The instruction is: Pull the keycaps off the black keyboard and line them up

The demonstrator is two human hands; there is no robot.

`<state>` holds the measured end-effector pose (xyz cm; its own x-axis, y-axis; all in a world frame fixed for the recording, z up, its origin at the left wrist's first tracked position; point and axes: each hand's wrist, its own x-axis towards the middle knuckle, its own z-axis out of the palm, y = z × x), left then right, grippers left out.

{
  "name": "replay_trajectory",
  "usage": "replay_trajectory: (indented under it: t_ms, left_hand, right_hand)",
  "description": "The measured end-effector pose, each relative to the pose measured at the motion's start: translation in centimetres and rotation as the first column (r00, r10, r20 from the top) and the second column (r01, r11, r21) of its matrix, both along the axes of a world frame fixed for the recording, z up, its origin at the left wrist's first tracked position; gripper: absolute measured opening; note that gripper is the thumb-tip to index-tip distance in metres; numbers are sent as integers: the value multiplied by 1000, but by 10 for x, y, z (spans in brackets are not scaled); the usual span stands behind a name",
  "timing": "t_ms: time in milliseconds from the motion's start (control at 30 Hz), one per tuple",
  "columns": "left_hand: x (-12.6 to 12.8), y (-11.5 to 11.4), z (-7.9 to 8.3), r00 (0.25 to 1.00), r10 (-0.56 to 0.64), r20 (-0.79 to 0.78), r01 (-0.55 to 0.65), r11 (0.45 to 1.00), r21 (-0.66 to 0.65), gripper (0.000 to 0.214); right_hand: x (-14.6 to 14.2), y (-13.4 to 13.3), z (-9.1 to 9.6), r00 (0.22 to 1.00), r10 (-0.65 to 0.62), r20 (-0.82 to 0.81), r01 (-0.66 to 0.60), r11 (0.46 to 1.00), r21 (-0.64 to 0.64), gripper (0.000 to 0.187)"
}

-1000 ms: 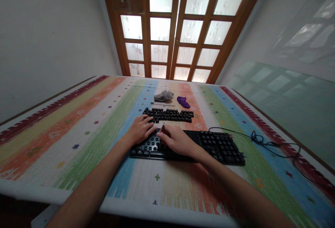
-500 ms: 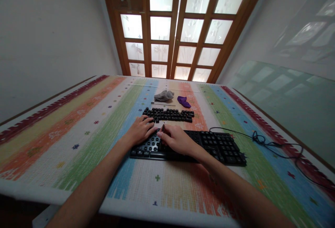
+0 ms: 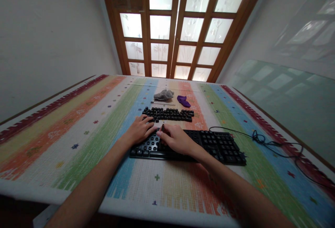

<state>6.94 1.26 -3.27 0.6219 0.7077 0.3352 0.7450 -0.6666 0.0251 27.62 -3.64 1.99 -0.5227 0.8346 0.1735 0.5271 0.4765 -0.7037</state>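
A black keyboard [image 3: 221, 147] lies across the table in front of me, with its keycaps off over the left and middle part. My left hand [image 3: 141, 129] rests over its upper left corner, fingers spread out, the fingertips beside the loose keycaps [image 3: 170, 114] laid in rows behind the keyboard. Over the bare key sockets [image 3: 150, 143], my right hand [image 3: 176, 138] is closed in a pinch. A small dark, slim thing [image 3: 162, 126] sticks up from between its fingers; its kind is too small to tell. The hand hides the sockets under it.
Behind the keycaps lie a thin rod-like tool [image 3: 163, 104], a crumpled grey cloth [image 3: 164, 95] and a purple cloth [image 3: 184, 101]. The keyboard's black cable [image 3: 261, 140] runs in a tangle to the right. A striped tablecloth [image 3: 91, 144] covers the table.
Both hands stay in nearly the same place over the keyboard. The whole view shifts very slightly; nothing is visibly picked up or let go.
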Motion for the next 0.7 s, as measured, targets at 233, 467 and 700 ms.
replay_trajectory:
  t_ms: [233, 467, 700]
  left_hand:
    - [0, 1, -2, 999, -10, 42, 9, 1000, 14, 37]
    - [1, 1, -1, 1000, 0, -6, 0, 1000, 28, 37]
    - [0, 0, -2, 999, -20, 42, 19, 1000, 17, 37]
  right_hand:
    - [0, -1, -1, 1000, -15, 18, 14, 999, 30, 20]
    - [0, -1, -1, 1000, -13, 3, 13, 1000, 10, 22]
    - [1, 6, -6, 998, -40, -43, 38, 998, -43, 25]
